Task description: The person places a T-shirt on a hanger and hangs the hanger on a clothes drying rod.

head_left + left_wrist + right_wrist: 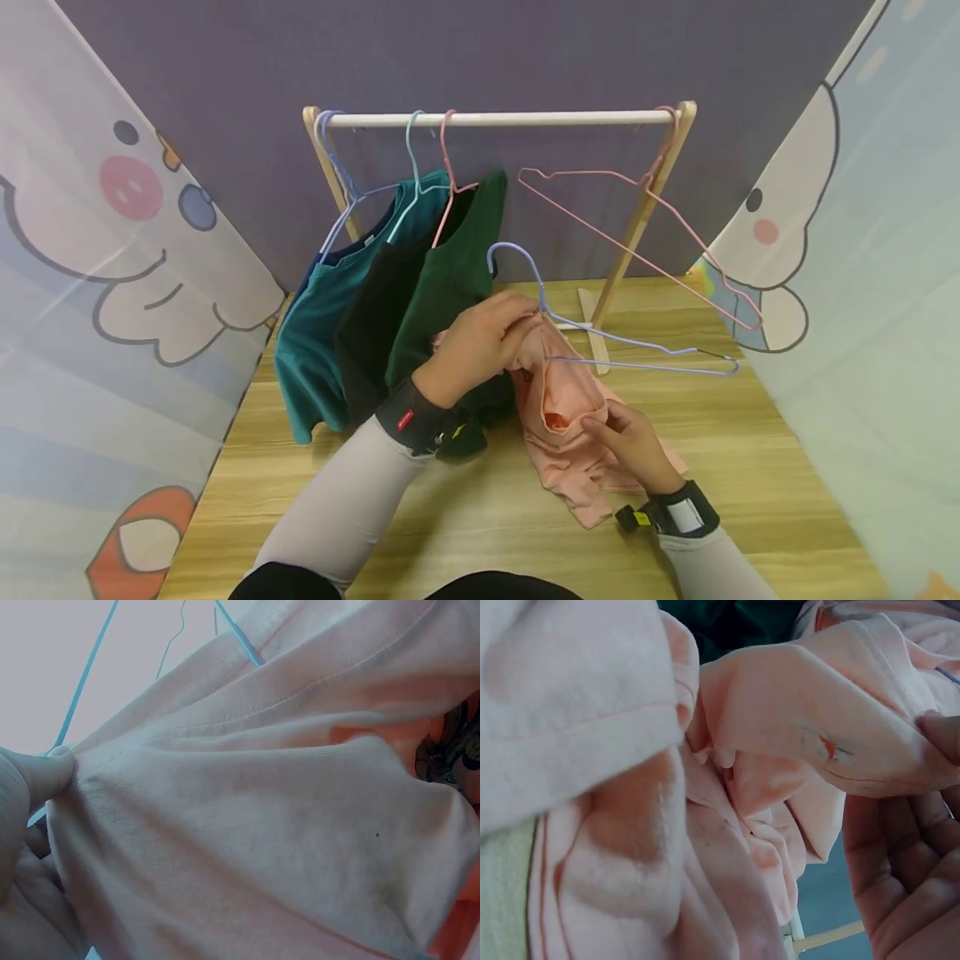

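Observation:
A pale pink shirt (564, 387) hangs over the front of the table, partly on a lavender wire hanger (637, 364). One arm of that hanger sticks out to the right, bare, and its other arm is hidden by cloth and fingers. Just below the hook, my left hand (476, 348) pinches the shirt's cloth close to the hanger; the left wrist view shows thumb and fingers (52, 769) closed on the fabric. Lower right, my right hand (633, 446) pinches the edge of the shirt's neck opening between thumb and fingers. A small hole or mark shows in the cloth in the right wrist view.
Behind stands a clothes rack with a white rail (555, 119). On its left hang a teal shirt (307, 350), a black garment (367, 333) and a green garment (435, 308). A bare pink hanger (600, 242) hangs at the right end. Cartoon-printed panels flank the wooden table (465, 533).

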A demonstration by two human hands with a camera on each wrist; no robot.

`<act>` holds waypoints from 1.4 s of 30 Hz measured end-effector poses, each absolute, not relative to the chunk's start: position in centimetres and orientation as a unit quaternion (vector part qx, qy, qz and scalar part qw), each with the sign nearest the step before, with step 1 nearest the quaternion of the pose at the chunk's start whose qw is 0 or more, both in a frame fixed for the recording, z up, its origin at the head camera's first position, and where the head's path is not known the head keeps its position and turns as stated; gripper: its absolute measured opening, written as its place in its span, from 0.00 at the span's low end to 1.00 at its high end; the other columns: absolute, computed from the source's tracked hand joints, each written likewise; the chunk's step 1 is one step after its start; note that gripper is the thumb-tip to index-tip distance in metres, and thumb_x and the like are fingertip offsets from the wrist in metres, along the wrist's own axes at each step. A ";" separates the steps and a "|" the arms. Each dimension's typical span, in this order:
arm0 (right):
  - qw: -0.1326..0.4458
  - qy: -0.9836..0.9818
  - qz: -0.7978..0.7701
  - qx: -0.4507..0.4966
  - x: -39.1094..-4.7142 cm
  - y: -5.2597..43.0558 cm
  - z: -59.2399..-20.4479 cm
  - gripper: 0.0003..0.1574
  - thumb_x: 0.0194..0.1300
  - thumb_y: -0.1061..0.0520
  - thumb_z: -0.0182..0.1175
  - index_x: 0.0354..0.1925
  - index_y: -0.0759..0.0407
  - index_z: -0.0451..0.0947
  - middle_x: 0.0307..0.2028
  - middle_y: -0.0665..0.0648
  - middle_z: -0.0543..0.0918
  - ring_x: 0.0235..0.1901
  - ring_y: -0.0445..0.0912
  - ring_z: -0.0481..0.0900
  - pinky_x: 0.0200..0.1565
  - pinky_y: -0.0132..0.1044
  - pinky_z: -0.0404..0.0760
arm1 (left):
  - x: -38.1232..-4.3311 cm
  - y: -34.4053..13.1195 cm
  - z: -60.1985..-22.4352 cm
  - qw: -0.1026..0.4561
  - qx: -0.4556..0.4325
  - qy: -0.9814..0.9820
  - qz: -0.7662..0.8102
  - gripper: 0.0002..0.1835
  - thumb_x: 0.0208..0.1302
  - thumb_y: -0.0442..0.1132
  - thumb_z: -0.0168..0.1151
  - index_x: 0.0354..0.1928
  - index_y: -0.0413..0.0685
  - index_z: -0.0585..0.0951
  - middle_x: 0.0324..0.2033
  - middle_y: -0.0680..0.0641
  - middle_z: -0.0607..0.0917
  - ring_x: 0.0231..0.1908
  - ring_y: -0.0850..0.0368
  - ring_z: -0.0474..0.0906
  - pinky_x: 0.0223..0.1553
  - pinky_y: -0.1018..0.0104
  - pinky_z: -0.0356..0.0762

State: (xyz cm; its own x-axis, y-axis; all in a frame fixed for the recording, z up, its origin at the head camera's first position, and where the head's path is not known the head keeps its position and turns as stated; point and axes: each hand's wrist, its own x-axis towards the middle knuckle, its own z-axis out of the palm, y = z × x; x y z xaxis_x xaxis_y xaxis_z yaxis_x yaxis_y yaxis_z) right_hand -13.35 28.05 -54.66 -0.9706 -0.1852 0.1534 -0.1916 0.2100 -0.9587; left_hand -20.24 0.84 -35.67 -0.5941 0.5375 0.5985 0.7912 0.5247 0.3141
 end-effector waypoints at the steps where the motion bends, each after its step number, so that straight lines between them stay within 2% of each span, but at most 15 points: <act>1: 0.008 -0.778 0.619 0.111 -13.4 28.1 -54.6 0.07 0.72 0.59 0.66 0.37 0.62 0.79 0.27 0.44 0.77 0.27 0.36 0.74 0.27 0.33 0.75 | -20.2 0.8 -35.7 0.221 -0.393 -0.845 -0.289 0.09 0.74 0.38 0.64 0.50 0.43 0.86 0.47 0.46 0.88 0.46 0.55 0.85 0.54 0.60 0.85; 4: 0.026 -0.778 0.622 0.091 -13.4 28.4 -54.6 0.14 0.72 0.60 0.66 0.30 0.62 0.74 0.22 0.44 0.71 0.24 0.36 0.69 0.23 0.33 0.69 | -20.3 0.8 -35.8 0.225 -0.391 -0.845 -0.287 0.09 0.74 0.38 0.64 0.50 0.43 0.86 0.47 0.46 0.88 0.46 0.55 0.85 0.54 0.60 0.85; 7: 0.035 -0.775 0.625 0.088 -13.4 28.8 -54.3 0.13 0.73 0.61 0.64 0.30 0.64 0.75 0.22 0.44 0.71 0.24 0.36 0.69 0.23 0.34 0.69 | -20.4 0.7 -36.0 0.226 -0.389 -0.846 -0.287 0.09 0.74 0.38 0.64 0.51 0.44 0.86 0.47 0.46 0.88 0.46 0.55 0.85 0.55 0.61 0.85; 10: 0.048 -0.775 0.625 0.085 -13.4 29.4 -53.9 0.11 0.74 0.61 0.62 0.33 0.65 0.77 0.25 0.43 0.74 0.27 0.36 0.71 0.27 0.33 0.72 | -20.4 0.7 -36.2 0.221 -0.389 -0.846 -0.289 0.10 0.74 0.39 0.64 0.51 0.44 0.86 0.47 0.46 0.88 0.46 0.55 0.85 0.56 0.61 0.84; 16: 0.069 -0.752 0.651 0.077 -13.6 31.4 -52.1 0.11 0.77 0.63 0.58 0.34 0.67 0.74 0.29 0.41 0.79 0.34 0.35 0.76 0.39 0.29 0.76 | -20.3 0.5 -36.2 0.223 -0.398 -0.839 -0.298 0.10 0.74 0.38 0.64 0.51 0.42 0.85 0.48 0.45 0.88 0.47 0.54 0.85 0.59 0.61 0.83; 21: 0.083 -0.701 0.703 0.081 -14.2 33.3 -50.3 0.10 0.78 0.65 0.55 0.37 0.60 0.80 0.34 0.41 0.84 0.41 0.35 0.79 0.46 0.27 0.77 | -20.2 0.2 -36.1 0.225 -0.400 -0.832 -0.312 0.10 0.73 0.37 0.64 0.52 0.42 0.85 0.48 0.45 0.87 0.48 0.54 0.85 0.60 0.61 0.82; 25: 0.110 -0.649 0.748 0.080 -15.0 34.5 -48.8 0.15 0.78 0.67 0.53 0.43 0.56 0.86 0.36 0.43 0.88 0.38 0.35 0.82 0.42 0.26 0.80 | -20.1 0.0 -36.1 0.214 -0.397 -0.834 -0.318 0.11 0.74 0.38 0.64 0.52 0.42 0.85 0.48 0.46 0.87 0.48 0.54 0.84 0.61 0.62 0.82; 30: 0.144 -0.584 0.795 0.077 -16.2 35.4 -46.4 0.16 0.77 0.70 0.53 0.41 0.61 0.88 0.33 0.49 0.88 0.32 0.38 0.83 0.34 0.27 0.81 | -19.6 0.4 -35.8 0.217 -0.391 -0.836 -0.320 0.10 0.74 0.38 0.63 0.52 0.42 0.85 0.48 0.46 0.86 0.49 0.55 0.84 0.60 0.62 0.82; 36: 0.178 -0.529 0.825 0.089 -17.0 35.9 -43.1 0.13 0.74 0.72 0.55 0.40 0.68 0.87 0.35 0.54 0.90 0.34 0.39 0.86 0.36 0.25 0.83 | -17.8 1.5 -34.3 0.244 -0.401 -0.820 -0.328 0.09 0.74 0.37 0.63 0.51 0.42 0.84 0.46 0.46 0.87 0.48 0.55 0.85 0.56 0.64 0.84; 42: 0.185 -0.512 0.833 0.096 -17.5 36.5 -40.3 0.10 0.73 0.71 0.59 0.44 0.72 0.86 0.37 0.56 0.91 0.35 0.40 0.88 0.36 0.26 0.85 | -16.8 1.7 -33.3 0.271 -0.397 -0.817 -0.319 0.09 0.73 0.36 0.64 0.50 0.42 0.84 0.45 0.46 0.87 0.47 0.55 0.86 0.54 0.64 0.85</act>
